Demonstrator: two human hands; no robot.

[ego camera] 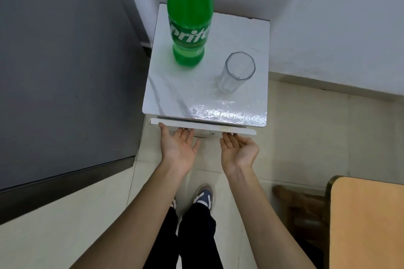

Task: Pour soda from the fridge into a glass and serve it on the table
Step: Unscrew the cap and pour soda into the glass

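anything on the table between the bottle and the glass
No. In the head view the stretch of white table between the green bottle and the empty glass is bare; they stand apart, not touching.

Shiny green plastic on the soda bottle. Clear, smooth glass. Glossy white marble look on the worktop. Matt grey fridge door. Smooth floor tiles. Wooden table.
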